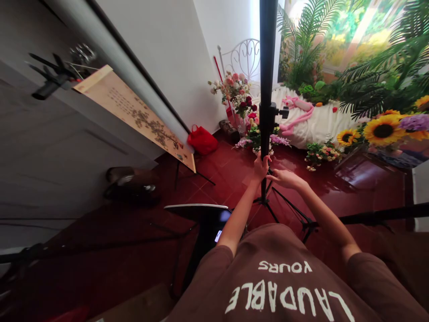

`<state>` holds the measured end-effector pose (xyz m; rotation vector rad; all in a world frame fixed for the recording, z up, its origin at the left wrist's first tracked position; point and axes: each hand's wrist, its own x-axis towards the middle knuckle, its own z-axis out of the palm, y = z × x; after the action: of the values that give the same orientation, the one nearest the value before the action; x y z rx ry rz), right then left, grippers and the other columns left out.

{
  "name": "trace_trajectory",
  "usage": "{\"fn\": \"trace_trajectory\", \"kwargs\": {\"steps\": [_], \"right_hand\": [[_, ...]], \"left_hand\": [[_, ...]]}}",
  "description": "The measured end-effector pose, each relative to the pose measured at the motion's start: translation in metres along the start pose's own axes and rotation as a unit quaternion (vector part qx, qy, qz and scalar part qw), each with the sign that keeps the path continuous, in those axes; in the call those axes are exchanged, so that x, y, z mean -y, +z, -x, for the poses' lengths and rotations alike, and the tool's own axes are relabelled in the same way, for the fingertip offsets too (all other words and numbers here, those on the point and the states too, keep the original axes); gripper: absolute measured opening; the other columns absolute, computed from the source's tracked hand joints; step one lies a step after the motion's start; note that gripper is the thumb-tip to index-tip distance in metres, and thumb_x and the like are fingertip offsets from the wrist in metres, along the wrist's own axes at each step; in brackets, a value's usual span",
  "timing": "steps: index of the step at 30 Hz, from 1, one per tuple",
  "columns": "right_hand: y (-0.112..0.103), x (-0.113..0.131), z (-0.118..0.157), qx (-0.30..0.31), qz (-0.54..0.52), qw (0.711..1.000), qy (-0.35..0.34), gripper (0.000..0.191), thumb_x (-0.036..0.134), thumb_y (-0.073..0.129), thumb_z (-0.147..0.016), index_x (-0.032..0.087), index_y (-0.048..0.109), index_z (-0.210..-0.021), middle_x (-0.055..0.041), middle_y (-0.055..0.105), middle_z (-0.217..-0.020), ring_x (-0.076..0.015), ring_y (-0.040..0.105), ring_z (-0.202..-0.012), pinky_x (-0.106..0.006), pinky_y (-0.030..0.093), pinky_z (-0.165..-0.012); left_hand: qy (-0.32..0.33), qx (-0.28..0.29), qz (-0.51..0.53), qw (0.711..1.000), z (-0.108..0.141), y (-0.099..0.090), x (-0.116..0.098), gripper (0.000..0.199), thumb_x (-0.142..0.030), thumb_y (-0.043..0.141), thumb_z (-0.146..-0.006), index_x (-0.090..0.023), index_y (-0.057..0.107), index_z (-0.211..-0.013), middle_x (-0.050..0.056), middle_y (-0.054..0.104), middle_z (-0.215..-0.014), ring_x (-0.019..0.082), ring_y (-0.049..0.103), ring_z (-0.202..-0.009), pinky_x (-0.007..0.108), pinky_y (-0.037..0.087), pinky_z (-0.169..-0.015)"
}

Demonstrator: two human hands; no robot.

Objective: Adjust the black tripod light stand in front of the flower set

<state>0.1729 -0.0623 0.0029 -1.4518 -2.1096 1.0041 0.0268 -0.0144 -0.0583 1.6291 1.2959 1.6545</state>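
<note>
Left hand (260, 168): grip clamped around black stand (267, 80), centre of frame. Right hand (287, 179): just beside, fingers at the stand; cannot tell whether clamped. Stand: long axis upright, top edge to tripod legs (272, 212); upper end cut off, section behind fingers hidden. Beyond, upper right: bed (330, 123), partly masked by flowers (382, 129).

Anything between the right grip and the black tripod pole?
Nothing visible: the right grip is right at the black tripod pole, just below the left grip clasping it. Exact fingertip contact is unclear.
</note>
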Motion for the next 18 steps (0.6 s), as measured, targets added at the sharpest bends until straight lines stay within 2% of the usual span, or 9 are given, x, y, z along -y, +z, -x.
{"fn": "trace_trajectory", "kwargs": {"steps": [2, 4, 6, 8, 10, 12, 14, 16, 18], "right_hand": [[0.013, 0.001, 0.002, -0.004, -0.043, 0.999, -0.001, 0.038, 0.054, 0.066, -0.08, 0.023, 0.051, -0.064, -0.0016, 0.052, -0.059, -0.0188, 0.052, -0.058, -0.035, 0.041, -0.063], [0.026, 0.003, 0.001, -0.015, -0.126, 0.992, 0.014, 0.043, 0.057, 0.05, -0.089, 0.022, 0.053, -0.064, -0.0022, 0.054, -0.058, -0.0167, 0.05, -0.054, -0.033, 0.041, -0.06], [0.037, 0.003, -0.001, -0.012, -0.25, 0.966, 0.056, 0.053, 0.061, 0.037, -0.093, 0.021, 0.053, -0.062, -0.0021, 0.052, -0.054, -0.014, 0.047, -0.048, -0.03, 0.038, -0.053], [0.049, 0.003, -0.003, 0.0, -0.407, 0.908, 0.1, 0.054, 0.062, 0.034, -0.092, 0.021, 0.049, -0.061, 0.001, 0.046, -0.05, -0.0104, 0.037, -0.041, -0.026, 0.031, -0.044], [0.06, 0.004, -0.005, 0.013, -0.559, 0.82, 0.124, 0.048, 0.057, 0.037, -0.093, 0.022, 0.041, -0.06, 0.0055, 0.036, -0.046, -0.0082, 0.026, -0.037, -0.023, 0.024, -0.039], [0.07, 0.007, -0.007, 0.004, -0.673, 0.73, 0.118, 0.042, 0.043, 0.038, -0.095, 0.023, 0.033, -0.058, 0.0077, 0.027, -0.045, -0.0082, 0.019, -0.037, -0.022, 0.022, -0.037], [0.078, 0.01, -0.01, -0.032, -0.743, 0.662, 0.093, 0.038, 0.026, 0.038, -0.093, 0.023, 0.027, -0.057, 0.0075, 0.024, -0.045, -0.0091, 0.019, -0.038, -0.02, 0.025, -0.039], [0.084, 0.013, -0.012, -0.067, -0.778, 0.622, 0.064, 0.037, 0.016, 0.04, -0.089, 0.022, 0.025, -0.056, 0.0072, 0.025, -0.045, -0.0098, 0.019, -0.039, -0.019, 0.028, -0.041], [0.088, 0.014, -0.013, -0.081, -0.781, 0.617, 0.052, 0.036, 0.014, 0.043, -0.087, 0.022, 0.026, -0.056, 0.007, 0.028, -0.045, -0.01, 0.021, -0.039, -0.019, 0.028, -0.041]], "left_hand": [[0.0, 0.003, -0.004, 1.0, 0.001, 0.0, 0.0, 0.053, -0.066, 0.033, -0.091, -0.02, 0.06, -0.09, 0.006, 0.064, -0.075, 0.014, 0.059, -0.064, 0.028, 0.047, -0.066], [-0.003, 0.006, -0.008, 1.0, 0.001, -0.001, 0.0, 0.053, -0.066, 0.033, -0.09, -0.02, 0.059, -0.092, 0.005, 0.064, -0.075, 0.015, 0.059, -0.064, 0.028, 0.047, -0.067], [-0.007, 0.008, -0.009, 1.0, 0.001, -0.001, -0.002, 0.053, -0.066, 0.033, -0.09, -0.02, 0.059, -0.093, 0.005, 0.064, -0.075, 0.015, 0.06, -0.065, 0.029, 0.047, -0.068], [-0.009, 0.013, -0.005, 1.0, 0.001, -0.002, -0.003, 0.053, -0.066, 0.033, -0.091, -0.02, 0.059, -0.094, 0.005, 0.064, -0.075, 0.015, 0.06, -0.065, 0.029, 0.047, -0.067], [-0.012, 0.02, 0.0, 1.0, 0.001, -0.003, -0.004, 0.052, -0.065, 0.033, -0.091, -0.02, 0.059, -0.094, 0.005, 0.064, -0.075, 0.015, 0.06, -0.064, 0.028, 0.048, -0.067], [-0.017, 0.03, 0.008, 0.999, 0.001, -0.003, -0.004, 0.051, -0.064, 0.034, -0.091, -0.02, 0.059, -0.094, 0.005, 0.065, -0.076, 0.014, 0.06, -0.064, 0.028, 0.048, -0.067], [-0.03, 0.037, 0.013, 0.999, 0.0, -0.004, -0.003, 0.051, -0.064, 0.035, -0.091, -0.02, 0.06, -0.093, 0.005, 0.065, -0.075, 0.014, 0.06, -0.064, 0.027, 0.048, -0.068], [-0.043, 0.04, 0.018, 0.998, 0.0, -0.005, -0.004, 0.052, -0.065, 0.035, -0.09, -0.02, 0.06, -0.093, 0.004, 0.064, -0.074, 0.014, 0.06, -0.064, 0.028, 0.049, -0.069], [-0.047, 0.041, 0.029, 0.998, 0.001, -0.008, -0.005, 0.052, -0.065, 0.035, -0.09, -0.02, 0.061, -0.094, 0.005, 0.066, -0.077, 0.015, 0.062, -0.069, 0.028, 0.049, -0.073]]}}
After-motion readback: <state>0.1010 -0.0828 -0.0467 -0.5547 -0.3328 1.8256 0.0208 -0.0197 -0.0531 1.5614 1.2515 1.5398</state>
